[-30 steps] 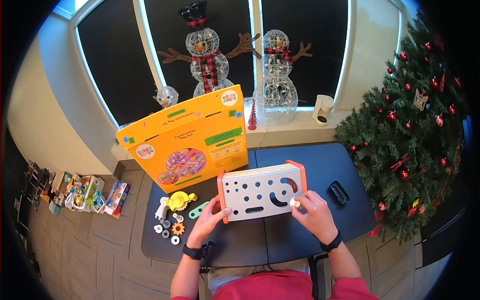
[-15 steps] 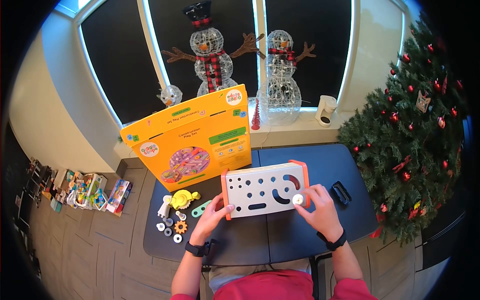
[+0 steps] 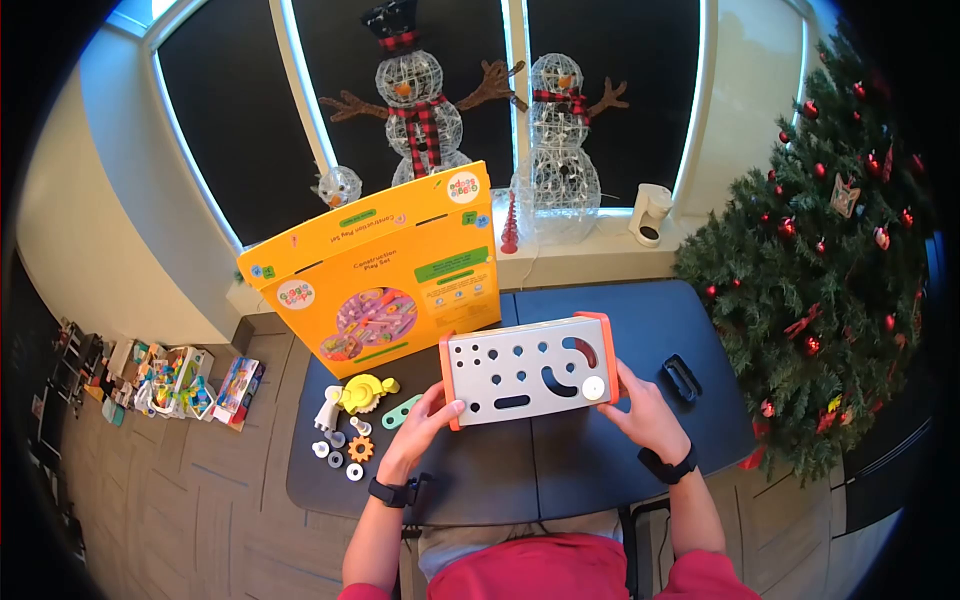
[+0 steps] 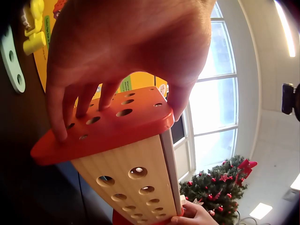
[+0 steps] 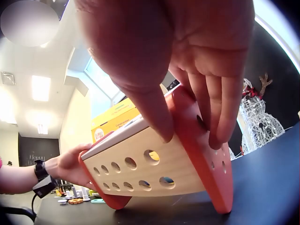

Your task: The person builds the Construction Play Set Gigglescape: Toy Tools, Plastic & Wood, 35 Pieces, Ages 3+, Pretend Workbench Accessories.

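Both hands hold a toy workbench (image 3: 530,365) with a grey holed face, wooden sides and orange-red end panels. My left hand (image 3: 428,425) grips the left end panel (image 4: 112,122), its fingers spread over the outside and the thumb at the grey face's edge. At the other end, my right hand (image 3: 645,410) pinches the right end panel (image 5: 206,154) between thumb and fingers. A round white piece (image 3: 593,388) sits on the grey face's lower right corner, close to the right thumb. In the right wrist view the end panels' lower edges are at the tabletop.
Left of the workbench lie a green holed strip (image 3: 403,412), a yellow toy piece (image 3: 365,393), an orange gear (image 3: 361,449) and several small grey and white pieces. A yellow box (image 3: 400,300) stands behind. A black tray-like object (image 3: 682,378) lies at right on the dark table (image 3: 640,310).
My right hand has let go of the white piece, which stays on the grey face, and has moved to the right end panel. The left hand keeps its grip.
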Demonstrator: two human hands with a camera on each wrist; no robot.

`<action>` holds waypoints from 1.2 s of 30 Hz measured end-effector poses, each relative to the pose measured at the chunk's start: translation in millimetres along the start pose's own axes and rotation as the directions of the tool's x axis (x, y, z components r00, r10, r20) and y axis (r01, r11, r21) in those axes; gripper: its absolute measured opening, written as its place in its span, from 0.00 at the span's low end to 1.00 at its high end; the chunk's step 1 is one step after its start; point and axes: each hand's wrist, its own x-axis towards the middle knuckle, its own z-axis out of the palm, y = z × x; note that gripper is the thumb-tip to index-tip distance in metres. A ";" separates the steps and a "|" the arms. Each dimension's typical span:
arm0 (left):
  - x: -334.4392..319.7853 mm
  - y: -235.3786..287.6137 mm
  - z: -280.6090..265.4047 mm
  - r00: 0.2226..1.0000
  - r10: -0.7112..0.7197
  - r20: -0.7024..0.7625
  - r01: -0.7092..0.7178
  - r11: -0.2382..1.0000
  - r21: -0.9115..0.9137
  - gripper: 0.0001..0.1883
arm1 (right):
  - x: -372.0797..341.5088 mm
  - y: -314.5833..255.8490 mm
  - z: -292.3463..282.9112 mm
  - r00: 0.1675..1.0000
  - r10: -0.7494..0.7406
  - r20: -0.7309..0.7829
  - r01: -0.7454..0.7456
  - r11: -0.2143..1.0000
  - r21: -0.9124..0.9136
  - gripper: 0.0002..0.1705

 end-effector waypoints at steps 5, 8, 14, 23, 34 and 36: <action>3.7 -2.5 -1.0 1.000 0.024 0.008 -0.024 1.000 0.005 0.38 | 1.2 3.8 -0.4 1.000 -0.026 -0.001 0.026 0.998 0.049 0.45; 4.9 -2.4 -1.8 1.000 -0.007 0.012 0.007 1.000 -0.027 0.37 | 0.3 -0.2 -4.9 0.998 -0.070 0.005 0.070 0.996 0.048 0.44; 1.2 -1.1 1.8 0.999 -0.031 -0.030 0.032 0.999 0.020 0.36 | -4.5 -9.6 -15.2 0.998 0.005 0.069 -0.008 0.999 0.040 0.42; -6.3 3.3 7.2 0.994 -0.092 -0.066 0.097 0.992 0.080 0.36 | -9.1 -9.5 -22.3 0.996 0.007 0.094 -0.011 0.999 0.041 0.41; -5.4 -1.7 4.2 0.993 -0.118 0.025 0.117 0.993 0.033 0.36 | -10.0 -7.3 -26.7 0.994 0.020 0.104 -0.028 0.997 0.074 0.40; -4.6 -5.6 3.3 0.993 -0.116 0.020 0.116 0.993 0.025 0.36 | -9.5 -9.8 -27.5 0.994 0.022 0.104 -0.031 0.996 0.081 0.39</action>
